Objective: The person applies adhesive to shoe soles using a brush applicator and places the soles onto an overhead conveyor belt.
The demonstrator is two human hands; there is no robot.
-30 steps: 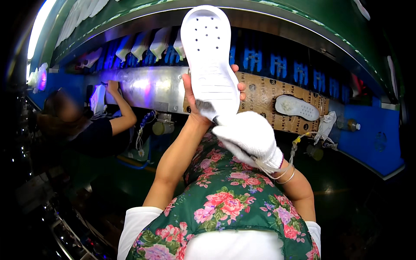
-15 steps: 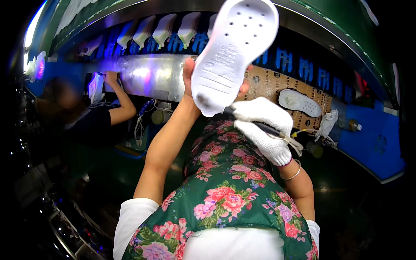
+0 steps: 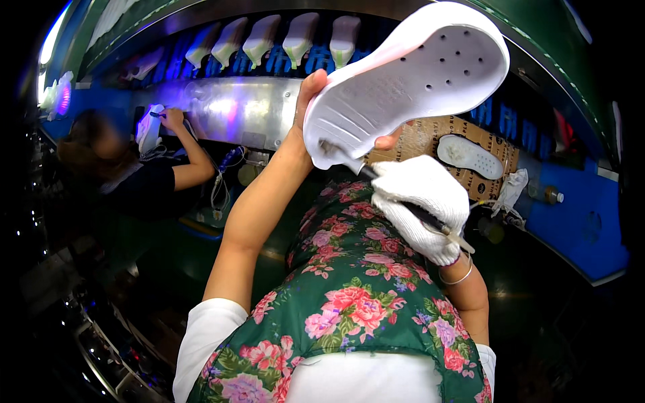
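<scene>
The bare left hand (image 3: pixel 310 94) holds a white shoe sole (image 3: pixel 403 84) up before the face, underside turned to the camera, fingers clamped round its heel end, while the gloved right hand (image 3: pixel 420 208) has its fingers closed round a thin brush (image 3: pixel 376 180) whose tip touches the sole's heel. The step in hand looks like brushing the sole's heel edge; the next stroke seems to call for a steady sole and the tip kept on the rim, well above the cardboard sheet (image 3: pixel 430 138) and the second sole (image 3: pixel 470 156) lying on it

Head view — downward, close over hands
</scene>
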